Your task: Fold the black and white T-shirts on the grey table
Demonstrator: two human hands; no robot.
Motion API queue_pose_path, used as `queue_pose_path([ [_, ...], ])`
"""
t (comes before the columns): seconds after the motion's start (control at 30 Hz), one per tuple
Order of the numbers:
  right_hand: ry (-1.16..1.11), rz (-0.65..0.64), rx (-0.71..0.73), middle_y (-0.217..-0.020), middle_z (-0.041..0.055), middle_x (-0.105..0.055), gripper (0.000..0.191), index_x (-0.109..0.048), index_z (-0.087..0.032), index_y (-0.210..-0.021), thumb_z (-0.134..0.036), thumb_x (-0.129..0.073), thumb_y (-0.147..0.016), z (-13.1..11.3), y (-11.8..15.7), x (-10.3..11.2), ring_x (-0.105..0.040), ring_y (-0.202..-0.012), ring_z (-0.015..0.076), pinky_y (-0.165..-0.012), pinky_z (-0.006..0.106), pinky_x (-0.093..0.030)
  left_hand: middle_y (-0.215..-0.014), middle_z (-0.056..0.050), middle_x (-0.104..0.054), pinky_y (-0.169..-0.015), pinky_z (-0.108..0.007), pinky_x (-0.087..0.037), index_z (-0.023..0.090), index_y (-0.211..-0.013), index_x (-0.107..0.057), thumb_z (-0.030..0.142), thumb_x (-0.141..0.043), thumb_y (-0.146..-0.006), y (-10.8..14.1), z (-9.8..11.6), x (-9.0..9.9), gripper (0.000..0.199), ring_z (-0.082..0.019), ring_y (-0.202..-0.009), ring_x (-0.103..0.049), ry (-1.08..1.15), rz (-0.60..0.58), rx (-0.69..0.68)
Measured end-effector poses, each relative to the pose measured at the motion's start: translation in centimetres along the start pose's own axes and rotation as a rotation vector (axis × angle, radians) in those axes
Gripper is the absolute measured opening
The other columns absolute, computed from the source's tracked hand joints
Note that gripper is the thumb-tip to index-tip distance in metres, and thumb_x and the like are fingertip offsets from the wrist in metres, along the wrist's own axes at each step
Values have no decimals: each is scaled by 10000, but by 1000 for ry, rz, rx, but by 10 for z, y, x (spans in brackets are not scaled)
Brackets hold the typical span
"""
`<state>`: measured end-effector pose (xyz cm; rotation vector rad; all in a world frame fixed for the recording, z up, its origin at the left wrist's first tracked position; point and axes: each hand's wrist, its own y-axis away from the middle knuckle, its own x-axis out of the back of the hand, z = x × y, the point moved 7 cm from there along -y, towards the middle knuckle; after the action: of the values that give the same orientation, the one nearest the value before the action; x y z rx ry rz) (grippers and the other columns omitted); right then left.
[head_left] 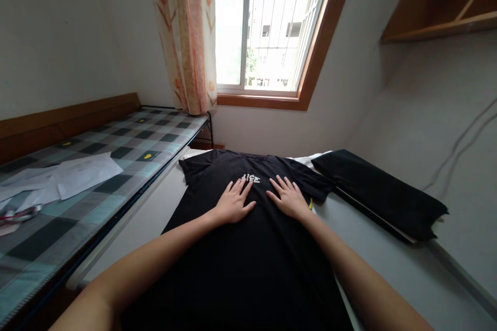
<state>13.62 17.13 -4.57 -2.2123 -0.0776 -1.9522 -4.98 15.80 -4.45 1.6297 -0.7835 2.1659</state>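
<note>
A black T-shirt [240, 258] lies spread out on a white table [373, 264], its sleeves to either side and its collar toward the window. White lettering [251, 178] is printed on its upper part. My left hand [234, 202] rests flat on the cloth, fingers spread, with the fingertips at the lettering. To the right of the print, my right hand [288, 197] also lies flat with its fingers apart. Neither hand grips the fabric. A small yellow strip [310, 204] shows by the shirt's right edge, near my right wrist.
Right of the shirt lies a black fabric-covered flat bundle [382, 191]. Along the left stands a bed with a checked mattress [155, 137], with white papers [73, 178] on it. Ahead are a curtain [190, 36] and a barred window [275, 36]. A wooden shelf [438, 28] hangs upper right.
</note>
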Motion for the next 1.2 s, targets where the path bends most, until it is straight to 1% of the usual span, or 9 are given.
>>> queue_pose_path([
  [0.2, 3, -27, -107, -1581, 97, -248, 715, -327, -228, -1510, -647, -294, -931, 27, 4, 0, -192, -1460, 281, -1168, 507, -161, -1553, -71, -335, -1172, -511, -157, 295, -1468, -393, 628, -347, -923, 16, -24, 11, 641, -294, -1446, -251, -17, 0, 68],
  [0.33, 17, 22, -128, -1549, 124, -321, 690, -393, -177, -1478, -603, -324, -941, 26, 9, 7, -248, -1443, 286, -1155, 489, -203, -1552, -111, -328, -1155, -531, -181, 248, -1463, -406, 607, -400, -914, 13, -56, 23, 657, -332, -1439, -253, -33, 26, 234],
  [0.43, -18, 143, -43, -1440, 137, -489, 566, -537, -156, -1370, -500, -344, -964, 18, 14, 20, -402, -1361, 272, -1127, 447, -267, -1569, -137, -278, -1159, -505, -183, 187, -1485, -362, 538, -408, -936, 12, -78, 46, 653, -331, -1456, -200, -84, 177, 325],
  [0.5, -59, 266, 34, -1343, 122, -582, 477, -609, -169, -1281, -426, -352, -972, 15, 18, 32, -471, -1296, 256, -1115, 431, -274, -1545, -119, -338, -1166, -500, -160, 208, -1473, -381, 500, -405, -949, 11, -90, 59, 600, -309, -1451, -223, -115, 248, 332],
  [0.57, -97, 392, 51, -1258, 117, -633, 424, -648, -176, -1210, -390, -375, -964, 19, 21, 46, -508, -1233, 260, -1088, 434, -290, -1485, -106, -439, -1149, -494, -206, 229, -1427, -450, 474, -398, -958, 14, -108, 69, 532, -302, -1408, -319, -118, 268, 380],
  [0.7, -86, 599, -169, -1063, 135, -653, 413, -663, -164, -1152, -410, -414, -932, 57, 30, 68, -559, -996, 272, -893, 423, -397, -1349, -126, -553, -1000, -426, -402, 197, -1320, -559, 350, -366, -971, 37, -162, 91, 427, -292, -1198, -527, -116, 373, 634],
  [0.83, -89, 670, -437, -961, 136, -615, 418, -667, -156, -1111, -440, -449, -895, 105, 43, 70, -545, -903, 277, -800, 415, -401, -1245, -186, -567, -946, -437, -413, 97, -1257, -588, 269, -441, -923, 65, -204, 105, 404, -324, -1123, -531, -172, 418, 864],
  [1.0, -329, 596, -633, -904, 102, -612, 394, -674, -188, -1014, -473, -457, -849, 142, 44, 44, -562, -874, 275, -803, 437, -410, -1226, -167, -561, -948, -456, -387, 127, -1196, -630, 383, -467, -907, 62, -201, 97, 419, -346, -1141, -486, -195, 390, 810],
  [1.2, -429, 610, -666, -906, 92, -621, 382, -671, -203, -945, -501, -465, -823, 145, 42, 35, -565, -885, 275, -812, 431, -403, -1243, -201, -556, -967, -531, -336, 139, -1107, -673, 476, -458, -875, 62, -206, 83, 462, -384, -1170, -462, -211, 317, 935],
])
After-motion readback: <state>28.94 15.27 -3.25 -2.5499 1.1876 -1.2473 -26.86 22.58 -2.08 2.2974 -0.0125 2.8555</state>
